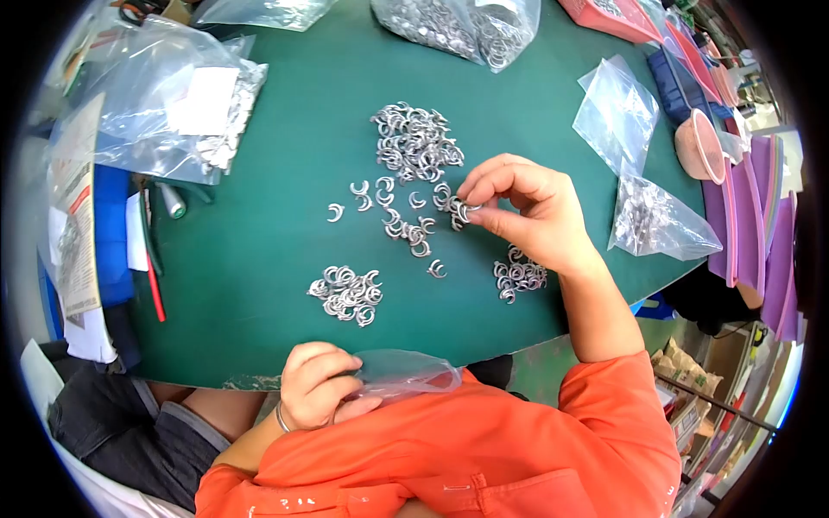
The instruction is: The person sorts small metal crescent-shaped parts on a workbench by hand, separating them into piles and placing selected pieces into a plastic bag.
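Between the thumb and fingers of my right hand is a silver crescent-shaped metal piece, just above the green table. My left hand grips a clear plastic bag at the table's front edge, its mouth towards the right. A large pile of crescent pieces lies beyond my right hand. Loose crescents are scattered to its left. One smaller pile sits in front of my left hand, and another pile lies under my right wrist, partly hidden by it.
Filled plastic bags stand at the back and far left. On the right lie a flat clear bag and a bag holding metal pieces. A pink cup and blue basket stand beyond. A red pen lies left.
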### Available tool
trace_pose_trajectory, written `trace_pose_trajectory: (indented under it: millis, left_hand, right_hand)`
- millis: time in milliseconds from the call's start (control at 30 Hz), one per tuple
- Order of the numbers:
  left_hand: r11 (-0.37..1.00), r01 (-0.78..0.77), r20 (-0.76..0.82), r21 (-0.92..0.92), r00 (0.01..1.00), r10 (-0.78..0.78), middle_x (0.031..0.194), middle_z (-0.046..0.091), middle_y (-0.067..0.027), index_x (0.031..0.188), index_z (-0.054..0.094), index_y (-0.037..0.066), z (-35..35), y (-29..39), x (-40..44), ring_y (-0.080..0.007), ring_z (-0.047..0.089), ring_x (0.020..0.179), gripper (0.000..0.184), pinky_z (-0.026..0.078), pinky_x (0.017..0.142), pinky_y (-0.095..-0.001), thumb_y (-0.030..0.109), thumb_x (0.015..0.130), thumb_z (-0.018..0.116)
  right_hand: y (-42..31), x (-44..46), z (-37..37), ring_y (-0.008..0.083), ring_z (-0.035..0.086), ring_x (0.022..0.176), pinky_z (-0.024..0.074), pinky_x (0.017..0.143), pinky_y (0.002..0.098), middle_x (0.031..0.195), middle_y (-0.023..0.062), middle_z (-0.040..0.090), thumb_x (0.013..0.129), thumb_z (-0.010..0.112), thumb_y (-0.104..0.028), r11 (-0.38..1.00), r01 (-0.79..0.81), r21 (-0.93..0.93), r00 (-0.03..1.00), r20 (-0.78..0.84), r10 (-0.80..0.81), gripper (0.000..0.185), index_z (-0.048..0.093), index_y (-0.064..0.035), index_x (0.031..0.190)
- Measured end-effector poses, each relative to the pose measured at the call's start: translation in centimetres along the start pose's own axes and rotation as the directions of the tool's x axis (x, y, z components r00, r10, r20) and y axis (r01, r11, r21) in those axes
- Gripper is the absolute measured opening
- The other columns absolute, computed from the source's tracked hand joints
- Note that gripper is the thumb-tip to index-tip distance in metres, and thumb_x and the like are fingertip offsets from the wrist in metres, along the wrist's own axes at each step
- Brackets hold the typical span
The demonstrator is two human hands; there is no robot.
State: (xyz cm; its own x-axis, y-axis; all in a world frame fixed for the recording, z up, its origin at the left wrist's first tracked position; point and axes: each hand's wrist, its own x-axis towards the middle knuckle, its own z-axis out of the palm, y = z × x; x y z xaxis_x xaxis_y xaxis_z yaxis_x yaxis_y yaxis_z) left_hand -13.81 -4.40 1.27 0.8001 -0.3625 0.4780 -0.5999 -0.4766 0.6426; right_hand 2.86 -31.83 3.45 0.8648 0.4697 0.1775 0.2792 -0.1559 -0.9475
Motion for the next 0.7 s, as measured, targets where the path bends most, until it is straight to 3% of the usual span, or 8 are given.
trace_pose_trajectory:
  millis: [100, 200, 233, 300, 333, 433, 500, 700]
  left_hand:
    - [0.999, 0.039, -0.066, -0.016, 0.997, -0.040, 0.089, 0.064, -0.0105, 0.076, 0.062, 0.005, -0.4, 0.3, 1.1, -0.0246, 0.058, 0.070, 0.024, 0.049, 0.064, -0.0322, 0.006, 0.064, 0.082]
    - [0.933, 0.186, -0.130, -0.308, 0.963, -0.236, 0.093, 0.063, -0.0137, 0.090, 0.059, 0.001, -0.6, 0.3, 3.4, -0.0212, 0.060, 0.072, 0.021, 0.049, 0.063, -0.0325, -0.003, 0.074, 0.073]
    - [0.867, 0.248, -0.124, -0.431, 0.936, -0.330, 0.094, 0.063, -0.0139, 0.095, 0.059, -0.001, -0.5, 0.2, 4.5, -0.0194, 0.061, 0.072, 0.020, 0.049, 0.063, -0.0309, -0.005, 0.078, 0.070]
    - [0.511, 0.376, 0.009, -0.773, 0.812, -0.584, 0.098, 0.063, -0.0127, 0.102, 0.058, -0.003, -0.2, 1.2, 6.9, -0.0162, 0.061, 0.073, 0.020, 0.050, 0.063, -0.0267, -0.007, 0.084, 0.064]
    - [0.391, 0.428, 0.075, -0.815, 0.747, -0.661, 0.087, 0.065, -0.0040, 0.093, 0.063, -0.002, -0.2, 1.1, 8.0, -0.0096, 0.061, 0.070, 0.012, 0.051, 0.061, -0.0218, 0.001, 0.085, 0.072]
    - [0.239, 0.492, 0.225, -0.837, 0.708, -0.669, 0.084, 0.066, -0.0051, 0.095, 0.064, -0.002, -0.3, 0.0, 8.4, -0.0088, 0.062, 0.069, 0.014, 0.051, 0.060, -0.0214, 0.005, 0.086, 0.071]
    - [0.234, 0.465, 0.211, -0.854, 0.721, -0.660, 0.082, 0.066, -0.0055, 0.096, 0.065, -0.002, 0.5, -0.9, 8.0, -0.0095, 0.062, 0.067, 0.014, 0.051, 0.058, -0.0218, 0.008, 0.088, 0.070]
    - [0.217, 0.397, 0.190, -0.892, 0.764, -0.617, 0.081, 0.067, -0.0054, 0.095, 0.065, -0.003, 1.3, -1.9, 7.5, -0.0104, 0.064, 0.066, 0.012, 0.051, 0.056, -0.0220, 0.007, 0.088, 0.069]
  right_hand:
    - [-1.0, 0.0, 1.5, 0.0103, 0.060, 0.083, 0.0477, 0.069, 0.0236, 0.095, 0.0031, 0.066, 0.074, 0.073, 0.006, 0.996, -0.001, 0.092, 0.999, 0.033, -0.002, 0.022, 0.064, -0.0028, 0.092]
    - [-2.4, 0.2, 3.6, 0.0099, 0.060, 0.080, 0.0473, 0.066, 0.0240, 0.095, 0.0032, 0.064, 0.074, 0.074, 0.006, 0.978, 0.089, 0.188, 0.994, 0.046, -0.099, 0.034, 0.057, -0.0035, 0.102]
    - [-2.7, 0.3, 4.2, 0.0099, 0.060, 0.080, 0.0473, 0.066, 0.0240, 0.095, 0.0032, 0.064, 0.074, 0.074, 0.006, 0.974, 0.102, 0.204, 0.992, 0.057, -0.115, 0.034, 0.057, -0.0035, 0.102]
    - [-3.3, 0.2, 5.4, 0.0112, 0.061, 0.079, 0.0476, 0.065, 0.0245, 0.095, 0.0038, 0.064, 0.074, 0.073, 0.006, 0.967, 0.204, 0.152, 0.977, 0.034, -0.211, 0.033, 0.057, -0.0041, 0.101]
    - [-3.3, 0.3, 5.8, 0.0112, 0.061, 0.079, 0.0476, 0.065, 0.0245, 0.095, 0.0038, 0.064, 0.074, 0.073, 0.006, 0.963, 0.215, 0.163, 0.974, 0.033, -0.223, 0.033, 0.057, -0.0041, 0.101]
    - [-2.9, 0.2, 6.5, 0.0155, 0.063, 0.077, 0.0498, 0.063, 0.0267, 0.094, 0.0062, 0.064, 0.074, 0.072, 0.006, 0.936, 0.342, 0.090, 0.939, 0.000, -0.343, 0.032, 0.058, -0.0050, 0.100]
    - [-2.6, 0.2, 6.5, 0.0168, 0.063, 0.077, 0.0506, 0.062, 0.0272, 0.094, 0.0070, 0.064, 0.073, 0.072, 0.007, 0.932, 0.355, 0.069, 0.934, 0.008, -0.357, 0.032, 0.059, -0.0048, 0.100]
    - [-2.1, -0.3, 6.5, 0.0151, 0.064, 0.077, 0.0502, 0.063, 0.0262, 0.091, 0.0072, 0.064, 0.075, 0.075, 0.003, 0.956, 0.205, 0.209, 0.976, 0.028, -0.216, 0.029, 0.059, -0.0033, 0.099]
